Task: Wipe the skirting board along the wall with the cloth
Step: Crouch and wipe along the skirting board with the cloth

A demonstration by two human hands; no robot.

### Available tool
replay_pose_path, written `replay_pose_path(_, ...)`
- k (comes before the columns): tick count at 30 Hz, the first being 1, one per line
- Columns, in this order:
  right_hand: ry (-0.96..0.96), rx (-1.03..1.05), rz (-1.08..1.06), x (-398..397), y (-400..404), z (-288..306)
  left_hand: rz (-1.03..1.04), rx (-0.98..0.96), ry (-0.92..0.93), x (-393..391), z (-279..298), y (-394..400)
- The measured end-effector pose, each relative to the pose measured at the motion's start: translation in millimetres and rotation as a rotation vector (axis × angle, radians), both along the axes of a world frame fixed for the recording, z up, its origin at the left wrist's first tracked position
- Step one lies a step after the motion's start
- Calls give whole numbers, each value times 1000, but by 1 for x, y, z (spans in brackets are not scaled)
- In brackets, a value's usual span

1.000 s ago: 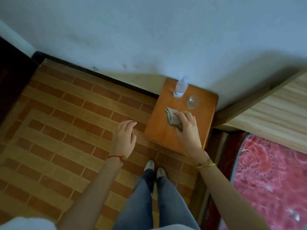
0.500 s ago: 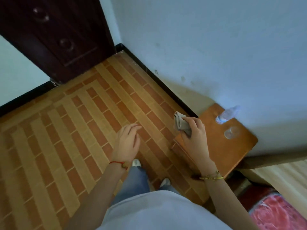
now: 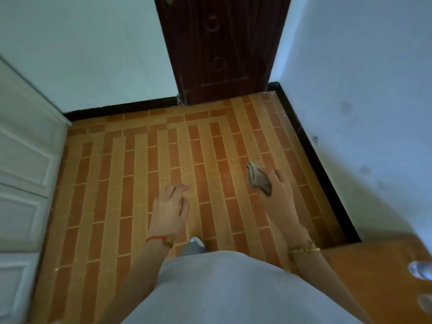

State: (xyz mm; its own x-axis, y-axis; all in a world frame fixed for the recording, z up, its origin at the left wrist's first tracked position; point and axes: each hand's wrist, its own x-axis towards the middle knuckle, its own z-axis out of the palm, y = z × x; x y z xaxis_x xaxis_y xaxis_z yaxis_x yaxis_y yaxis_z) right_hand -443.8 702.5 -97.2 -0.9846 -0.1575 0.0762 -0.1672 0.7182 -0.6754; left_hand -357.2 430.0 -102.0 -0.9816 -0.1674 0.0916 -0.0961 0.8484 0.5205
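— While we stand over the brick-patterned orange tile floor (image 3: 149, 178), where is the cloth?

— Bunched in our right hand (image 3: 279, 195), held in the air above the tiles and near the wall on that side. The small grey-brown soft cloth (image 3: 258, 180) is pinched between thumb and fingers, with 1 loose corner poking out toward the door. That grip is closed on it. Our left hand (image 3: 170, 209) hangs free with the fingers loosely spread, holding nothing.

— How will it handle?

— Light and limp, we judge. It will fold and slip unless we keep it wadded under flat fingers, so a palm-backed pad should press better than a pinch.

— And the board?

— The narrow black skirting board (image 3: 320, 169) runs along the foot of the pale blue-white wall (image 3: 364, 101) on our right, and more of it lies along the far wall up to the dark red-brown panelled door (image 3: 222, 47). The cloth is not yet touching it. A white panelled cabinet (image 3: 25, 160) stands at left, and the orange wooden surface (image 3: 374, 272) sits at lower right against the wall, covering the board there.
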Motion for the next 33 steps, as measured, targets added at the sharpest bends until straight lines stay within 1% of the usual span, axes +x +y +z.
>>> replay_pose_path(4, 16, -52, 104, -43, -94, 4, 79, -66, 19, -16, 10, -85)
replay_pose_path(7, 12, -33, 208, -74, -157, 8, 164, -80, 16, -27, 9, -144)
replay_pose_path(16, 26, -23, 373, -162, -307, 0, 436, -48, 32, -55, -1, -264)
replay_pose_path(19, 39, 7, 429, -204, -361, -6, 500, -44, 21, -79, -8, -313)
replay_pose_path(21, 24, -12, 469, -236, -401, -6, 546, -42, 15, -100, -10, -347)
replay_pose_path(23, 11, -35, 511, -270, -443, -3, 597, -33, 13, -125, -5, -380)
replay_pose_path(27, 48, -38, 587, -333, -535, 15, 677, -41, 33, -172, 8, -452)
replay_pose_path(33, 21, -41, 700, -396, -665, 27, 816, -19, 67, -216, 21, -542)
